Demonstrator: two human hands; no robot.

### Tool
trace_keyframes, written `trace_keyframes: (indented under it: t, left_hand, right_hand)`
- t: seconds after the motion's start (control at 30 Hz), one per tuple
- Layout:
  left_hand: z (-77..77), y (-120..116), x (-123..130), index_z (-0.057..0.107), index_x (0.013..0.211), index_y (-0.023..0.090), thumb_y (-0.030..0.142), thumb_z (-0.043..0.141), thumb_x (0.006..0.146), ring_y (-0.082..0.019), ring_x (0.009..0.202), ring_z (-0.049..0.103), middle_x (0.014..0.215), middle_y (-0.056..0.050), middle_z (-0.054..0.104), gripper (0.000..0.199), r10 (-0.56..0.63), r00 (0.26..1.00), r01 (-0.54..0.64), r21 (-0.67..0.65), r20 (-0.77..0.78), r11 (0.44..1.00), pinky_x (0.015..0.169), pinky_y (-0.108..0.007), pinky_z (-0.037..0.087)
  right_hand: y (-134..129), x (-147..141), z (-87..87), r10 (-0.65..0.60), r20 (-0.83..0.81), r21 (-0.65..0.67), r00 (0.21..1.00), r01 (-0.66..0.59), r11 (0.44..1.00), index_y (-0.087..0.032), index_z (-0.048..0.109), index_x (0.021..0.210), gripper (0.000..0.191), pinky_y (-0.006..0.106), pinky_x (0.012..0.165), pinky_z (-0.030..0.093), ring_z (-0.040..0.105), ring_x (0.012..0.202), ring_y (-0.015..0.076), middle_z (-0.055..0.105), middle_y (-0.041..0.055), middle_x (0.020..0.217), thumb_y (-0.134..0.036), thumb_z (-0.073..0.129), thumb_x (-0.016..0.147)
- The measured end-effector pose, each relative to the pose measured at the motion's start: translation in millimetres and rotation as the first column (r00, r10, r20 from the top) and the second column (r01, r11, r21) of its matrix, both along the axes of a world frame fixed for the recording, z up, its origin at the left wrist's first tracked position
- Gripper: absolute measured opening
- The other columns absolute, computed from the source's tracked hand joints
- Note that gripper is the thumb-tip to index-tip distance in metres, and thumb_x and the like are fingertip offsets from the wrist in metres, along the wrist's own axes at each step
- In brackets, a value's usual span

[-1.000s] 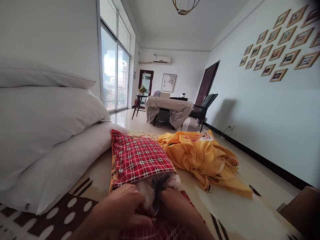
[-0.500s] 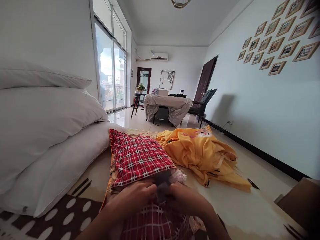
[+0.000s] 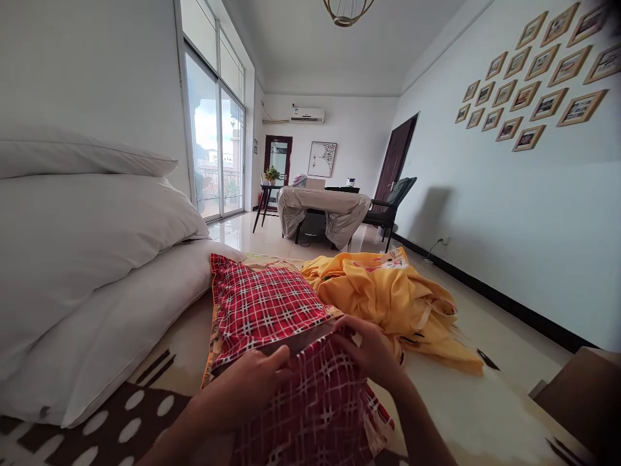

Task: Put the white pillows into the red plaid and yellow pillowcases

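A red checked pillowcase (image 3: pixel 272 301) lies in front of me, with an orange edge along its left side. A gap runs across its middle, and a dark grey-brown strip (image 3: pixel 303 338) shows inside. My left hand (image 3: pixel 257 382) is closed on the near flap at the left end of the gap, its thumb on top. At the right end, my right hand (image 3: pixel 361 346) pinches the near flap's edge between thumb and fingers. The near flap (image 3: pixel 310 401) spreads over the lower part, in shadow.
White pillows (image 3: pixel 97 239) are stacked at the left. A crumpled yellow cloth (image 3: pixel 369 288) lies beyond the pillowcase on the right. A cardboard box (image 3: pixel 577 395) stands at the lower right. Farther back are a covered table (image 3: pixel 323 197) and a black chair (image 3: pixel 395 200).
My hands have moved apart, the right one up and to the right. The near flap is now drawn up towards the far one, and the dark bunched material between my hands is no longer visible.
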State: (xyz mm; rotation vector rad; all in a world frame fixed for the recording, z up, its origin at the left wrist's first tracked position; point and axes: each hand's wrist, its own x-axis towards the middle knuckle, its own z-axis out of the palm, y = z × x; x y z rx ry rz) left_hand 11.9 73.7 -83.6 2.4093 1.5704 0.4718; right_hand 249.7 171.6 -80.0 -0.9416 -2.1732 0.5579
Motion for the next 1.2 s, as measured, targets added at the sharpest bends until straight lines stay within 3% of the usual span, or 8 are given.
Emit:
trace_keyframes:
  t: [0.2,0.3,0.47,0.6,0.7,0.87,1.0,1.2]
  left_hand:
    - [23.8,-6.9,-30.2,0.037,0.074,0.022,0.047,0.032,0.095,-0.012,0.056,0.037,0.060,0.005,0.043,0.033,0.178,0.901,-0.212,0.043,0.397,0.976,0.057,-0.025,0.031]
    - [24.9,0.2,-42.8,0.037,0.072,0.021,0.050,0.038,0.091,-0.012,0.055,0.033,0.058,0.006,0.039,0.034,0.162,0.929,-0.169,-0.007,0.333,0.986,0.056,-0.025,0.027]
    - [17.9,8.4,-41.5,0.042,0.075,0.021,0.041,0.042,0.089,-0.014,0.064,0.043,0.068,0.003,0.052,0.025,0.140,0.978,-0.130,-0.073,0.154,0.989,0.062,-0.025,0.031]
    - [15.9,9.3,-40.2,0.044,0.074,0.020,0.036,0.040,0.091,-0.015,0.066,0.045,0.071,0.001,0.054,0.023,0.139,0.970,-0.139,-0.011,0.198,0.990,0.064,-0.027,0.033]
    - [19.7,9.3,-49.8,0.047,0.074,0.020,0.041,0.042,0.089,-0.014,0.065,0.044,0.068,0.001,0.051,0.027,0.169,0.911,-0.196,0.033,0.376,0.980,0.063,-0.026,0.035]
    - [21.2,12.7,-64.8,0.052,0.076,0.019,0.047,0.054,0.084,-0.012,0.061,0.037,0.067,0.003,0.046,0.029,0.230,0.770,-0.347,0.089,0.595,0.933,0.058,-0.024,0.034]
    - [18.6,14.6,-61.5,0.055,0.087,0.019,0.044,0.056,0.083,-0.012,0.065,0.042,0.072,0.003,0.049,0.025,0.189,0.803,-0.242,0.020,0.566,0.970,0.061,-0.023,0.038]
    - [23.6,10.3,-52.6,0.055,0.111,0.022,0.044,0.050,0.088,-0.019,0.091,0.057,0.104,-0.005,0.063,0.033,0.064,0.920,-0.060,-0.022,0.386,0.998,0.082,-0.030,0.046]
  right_hand:
    - [-17.0,-23.2,4.2,0.164,0.228,-0.014,0.960,-0.166,0.986,-0.019,0.060,0.084,0.017,0.026,0.074,0.040,0.052,0.076,0.0150,0.063,0.0013,0.082,-0.034,0.054,0.089]
    - [-3.4,-3.0,5.4,0.112,0.260,-0.005,0.959,-0.115,0.993,-0.019,0.062,0.082,0.014,0.029,0.078,0.039,0.053,0.077,0.0160,0.064,0.0007,0.082,-0.033,0.060,0.084]
    - [24.4,10.7,-7.7,-0.182,-0.058,0.035,0.981,0.185,0.982,-0.016,0.062,0.084,0.018,0.031,0.073,0.042,0.057,0.076,0.0202,0.065,0.0051,0.082,-0.032,0.053,0.085]
    - [9.7,-12.5,-9.1,-0.037,0.022,0.108,0.999,0.034,0.994,-0.018,0.062,0.088,0.013,0.033,0.081,0.040,0.058,0.084,0.0201,0.066,0.0056,0.090,-0.022,0.049,0.086]
    - [0.2,-18.8,-6.4,0.085,0.115,0.107,0.990,-0.097,0.990,-0.019,0.061,0.085,0.012,0.035,0.087,0.037,0.057,0.087,0.0190,0.066,0.0038,0.089,-0.019,0.049,0.088]
    - [19.8,0.3,-11.6,0.030,0.004,-0.017,1.000,-0.030,0.999,-0.017,0.060,0.084,0.018,0.030,0.075,0.041,0.054,0.078,0.0180,0.063,0.0027,0.082,-0.035,0.059,0.082]
    - [41.9,12.0,-23.8,-0.038,-0.047,-0.040,0.998,0.036,0.999,-0.018,0.057,0.074,0.026,0.030,0.072,0.043,0.054,0.073,0.0185,0.062,0.0026,0.075,-0.043,0.056,0.080]
    - [69.4,23.1,-44.0,-0.357,-0.170,-0.087,0.918,0.347,0.934,-0.016,0.055,0.096,0.047,0.039,0.083,0.045,0.058,0.091,0.0248,0.063,0.0143,0.097,-0.053,0.027,0.091]
